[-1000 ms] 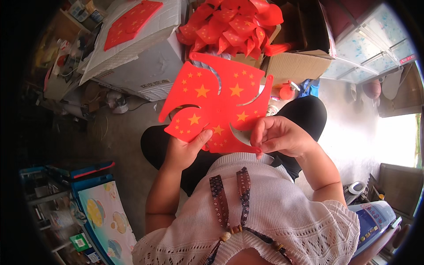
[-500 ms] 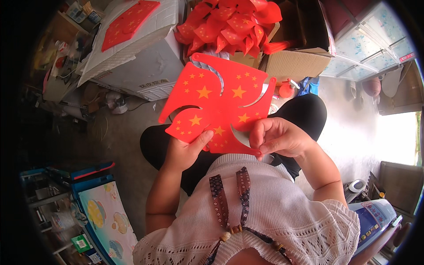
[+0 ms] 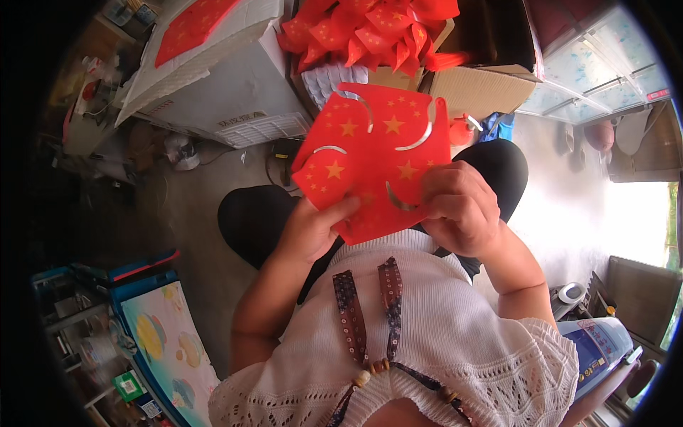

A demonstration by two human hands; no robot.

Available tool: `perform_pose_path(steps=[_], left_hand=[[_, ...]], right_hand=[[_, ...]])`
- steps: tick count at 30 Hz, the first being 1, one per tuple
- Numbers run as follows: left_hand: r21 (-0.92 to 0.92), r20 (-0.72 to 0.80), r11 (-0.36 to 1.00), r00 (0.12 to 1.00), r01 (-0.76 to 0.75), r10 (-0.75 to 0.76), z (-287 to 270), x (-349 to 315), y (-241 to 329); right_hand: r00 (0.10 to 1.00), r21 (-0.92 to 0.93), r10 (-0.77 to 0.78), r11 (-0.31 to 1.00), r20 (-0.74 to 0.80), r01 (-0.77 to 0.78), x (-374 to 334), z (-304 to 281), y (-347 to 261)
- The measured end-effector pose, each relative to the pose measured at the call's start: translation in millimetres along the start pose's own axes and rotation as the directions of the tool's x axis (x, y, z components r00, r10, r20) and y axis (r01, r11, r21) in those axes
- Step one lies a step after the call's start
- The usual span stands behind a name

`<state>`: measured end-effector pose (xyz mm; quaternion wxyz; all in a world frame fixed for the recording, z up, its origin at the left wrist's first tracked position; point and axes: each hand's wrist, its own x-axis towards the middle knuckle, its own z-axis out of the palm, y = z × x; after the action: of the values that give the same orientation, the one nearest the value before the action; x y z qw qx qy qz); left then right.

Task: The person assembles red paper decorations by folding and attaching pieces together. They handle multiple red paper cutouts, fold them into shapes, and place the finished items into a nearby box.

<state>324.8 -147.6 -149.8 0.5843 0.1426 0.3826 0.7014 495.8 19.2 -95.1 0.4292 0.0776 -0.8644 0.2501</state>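
In front of my waist is a red pinwheel sheet [image 3: 373, 160] printed with yellow stars and cut with curved slits. My left hand [image 3: 313, 231] grips its lower left part, thumb on top and fingers underneath. At the right edge my right hand [image 3: 462, 210] is closed on the sheet with bent fingers, which hide the corner there. Beyond the sheet lies a heap of shaped red pinwheels [image 3: 370, 32] with the same stars. Flat red sheets [image 3: 192, 32] rest on top of a white box at the upper left.
An open cardboard box [image 3: 484, 96] stands beside the heap, and the white box [image 3: 228, 92] is to the left. A red bottle [image 3: 461, 132] and a blue bag [image 3: 498, 128] are on the floor past my right knee. A shelf unit [image 3: 92, 341] is at lower left.
My right hand has moved up from the lower right corner to the sheet's right edge, its fingers curling more. The sheet has tilted and shifted slightly right; my left hand keeps its grip.
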Motion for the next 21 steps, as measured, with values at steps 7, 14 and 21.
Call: perform_pose_path(steps=[7, 14, 21], left_hand=[[-0.127, -0.178, 0.979, 0.975, -0.157, 0.133, 5, 7, -4], [0.020, -0.208, 0.943, 0.922, -0.331, 0.328, 19, 11, 6], [0.285, -0.169, 0.826, 0.823, -0.486, 0.543, 34, 20, -6]], right_hand=[[0.979, -0.034, 0.194, 0.980, -0.056, -0.196, 6, 0, 0], [0.892, -0.139, 0.438, 0.895, 0.107, -0.423, -9, 7, -2], [0.533, 0.417, 0.697, 0.352, 0.480, -0.838, -2, 39, -15]])
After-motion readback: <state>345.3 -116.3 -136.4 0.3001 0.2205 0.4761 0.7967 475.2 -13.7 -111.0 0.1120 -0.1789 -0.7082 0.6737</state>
